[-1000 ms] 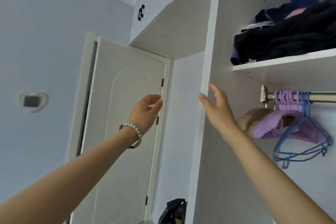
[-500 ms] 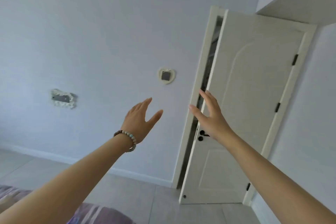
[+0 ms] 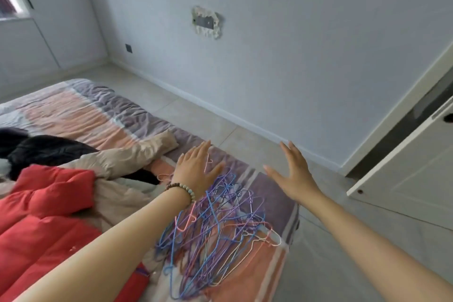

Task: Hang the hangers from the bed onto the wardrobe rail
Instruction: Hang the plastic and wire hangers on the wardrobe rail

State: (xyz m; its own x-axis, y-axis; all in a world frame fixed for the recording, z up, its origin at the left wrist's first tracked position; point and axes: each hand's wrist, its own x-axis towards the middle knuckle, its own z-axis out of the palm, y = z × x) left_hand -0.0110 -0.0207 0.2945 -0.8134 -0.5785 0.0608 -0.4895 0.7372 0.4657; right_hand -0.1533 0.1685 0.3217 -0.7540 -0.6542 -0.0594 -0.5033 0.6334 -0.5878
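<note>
On the near corner of the peach-and-mauve striped bed [image 3: 81,110] lies a tangled heap of thin blue, purple and pink wire hangers [image 3: 220,235]. The left hand [image 3: 196,171] hovers over its far edge, the right hand [image 3: 291,176] beside it, both spread and empty. The pickup seems due: next, pinch a few hooks and tease them loose.

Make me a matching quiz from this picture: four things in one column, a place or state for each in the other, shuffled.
1 hangers
2 red jacket
3 left hand
4 right hand

A open, bracelet at the wrist
B tangled heap at the bed corner
C open, bare wrist
D lying on the bed, left of the heap

Pairs: 1-B, 2-D, 3-A, 4-C
</note>
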